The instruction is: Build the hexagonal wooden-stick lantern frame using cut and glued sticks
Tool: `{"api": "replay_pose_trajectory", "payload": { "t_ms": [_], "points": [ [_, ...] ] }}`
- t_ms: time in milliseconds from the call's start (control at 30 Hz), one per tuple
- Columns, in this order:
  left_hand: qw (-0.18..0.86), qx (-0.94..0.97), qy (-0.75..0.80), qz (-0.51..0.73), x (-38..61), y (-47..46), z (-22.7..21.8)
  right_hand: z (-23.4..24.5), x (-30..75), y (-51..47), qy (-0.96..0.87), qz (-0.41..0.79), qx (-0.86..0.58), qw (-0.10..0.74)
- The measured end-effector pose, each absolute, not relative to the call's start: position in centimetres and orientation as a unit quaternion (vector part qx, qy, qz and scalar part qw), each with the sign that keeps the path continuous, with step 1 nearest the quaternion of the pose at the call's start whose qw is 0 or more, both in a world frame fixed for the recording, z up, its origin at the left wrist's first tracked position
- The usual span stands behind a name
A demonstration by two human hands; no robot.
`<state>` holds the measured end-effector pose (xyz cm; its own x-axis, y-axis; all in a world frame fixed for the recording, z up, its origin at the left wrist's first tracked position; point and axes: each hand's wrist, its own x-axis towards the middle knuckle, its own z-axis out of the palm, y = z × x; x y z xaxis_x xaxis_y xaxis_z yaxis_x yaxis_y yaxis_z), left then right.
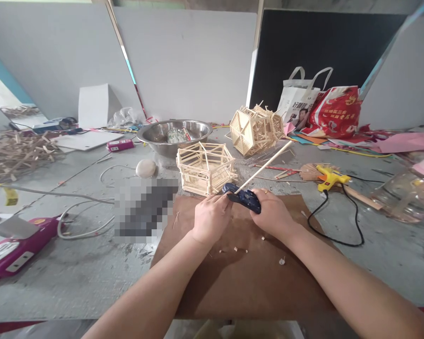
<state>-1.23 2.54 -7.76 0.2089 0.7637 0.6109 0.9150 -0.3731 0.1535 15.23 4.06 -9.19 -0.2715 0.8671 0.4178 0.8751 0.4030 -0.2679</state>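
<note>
My left hand [211, 217] is closed at the lower end of a thin wooden stick [263, 168], which slants up to the right. My right hand [273, 213] grips a dark blue hand tool [246, 199]; its far end meets the stick beside my left fingers. My fingers hide the tool's tip and the stick's lower end. Under both hands lies a brown board [212, 282] with several small cut-off bits [235, 249] on it. Just beyond stands an open hexagonal frame of sticks [207, 169].
A steel basin [155, 141] and a larger stick lantern-like structure [247, 132] stand behind. To the right lies a yellow glue gun [330, 179] with a black cord. Magenta power strip [24, 247], white cable and a stick pile [17, 155] occupy the left. Bags [334, 113] stand back right.
</note>
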Motion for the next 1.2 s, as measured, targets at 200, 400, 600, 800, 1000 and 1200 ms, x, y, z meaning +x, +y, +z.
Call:
{"api": "replay_pose_trajectory", "payload": {
  "t_ms": [200,400,600,800,1000,1200],
  "points": [
    [0.062,-0.757,-0.583,-0.29,-1.1,2.7,-7.8,-8.4,15.3,3.9,-0.795,-0.004,-0.568,0.213],
    [0.032,-0.749,-0.596,-0.289,-0.9,2.6,-7.6,-7.7,15.4,3.8,-0.794,-0.016,-0.582,0.175],
    [0.011,-0.745,-0.602,-0.287,-0.9,2.7,-7.6,-7.5,15.4,3.8,-0.8,-0.025,-0.58,0.151],
    [-0.004,-0.741,-0.618,-0.262,-0.9,3.0,-7.8,-7.3,15.4,4.1,-0.802,-0.025,-0.584,0.124],
    [-0.006,-0.741,-0.613,-0.274,-0.9,3.2,-8.0,-7.2,15.4,4.1,-0.798,-0.026,-0.592,0.107],
    [-0.027,-0.741,-0.605,-0.289,-0.8,3.2,-8.0,-6.9,15.3,4.1,-0.798,-0.022,-0.595,0.096]
  ]
}}
